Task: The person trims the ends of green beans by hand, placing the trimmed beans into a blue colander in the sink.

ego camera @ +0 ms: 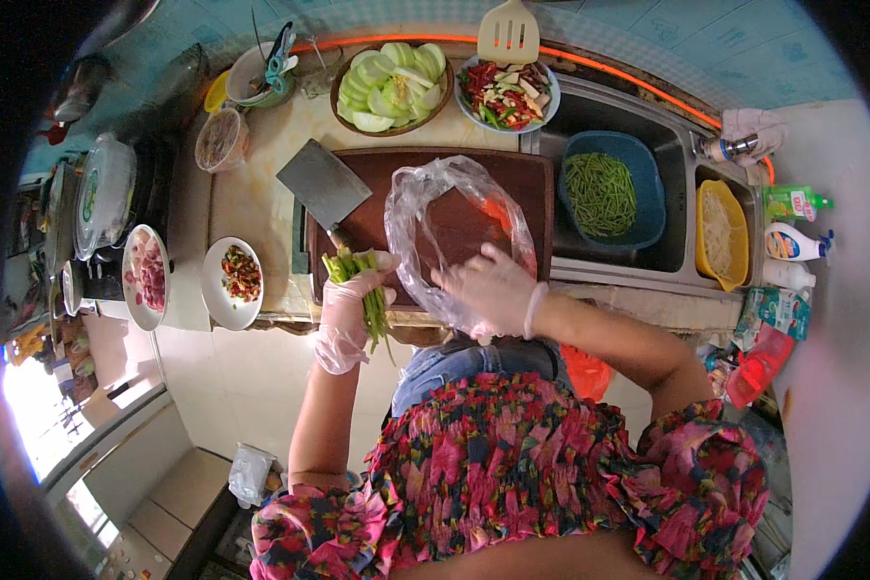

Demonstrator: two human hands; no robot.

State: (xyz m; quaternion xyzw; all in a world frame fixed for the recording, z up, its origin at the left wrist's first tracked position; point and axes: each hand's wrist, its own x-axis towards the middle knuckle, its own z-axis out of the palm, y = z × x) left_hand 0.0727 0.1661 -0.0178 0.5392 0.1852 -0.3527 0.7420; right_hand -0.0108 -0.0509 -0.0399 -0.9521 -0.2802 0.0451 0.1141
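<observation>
My left hand point(351, 301), in a clear plastic glove, is closed around a bundle of green stalks point(375, 312), held at the front edge of a dark wooden cutting board point(536, 217). Gloved as well, my right hand point(489, 290) is at the near side of a clear plastic bag point(413, 217) that lies wide-mouthed on the board; whether its fingers grip the film I cannot tell. Something red shows at the bag's right side. A cleaver point(324, 183) lies across the board's upper left corner, its handle close to the stalk tops.
Behind the board stand a bowl of sliced pale-green vegetable point(391, 87) and a plate of cut peppers point(507, 98) with a slotted spatula point(509, 32) above. Right, the sink holds a blue basket of green beans point(600, 192) and a yellow basket point(721, 232). Left are plates of meat point(147, 279) and chopped peppers point(241, 274).
</observation>
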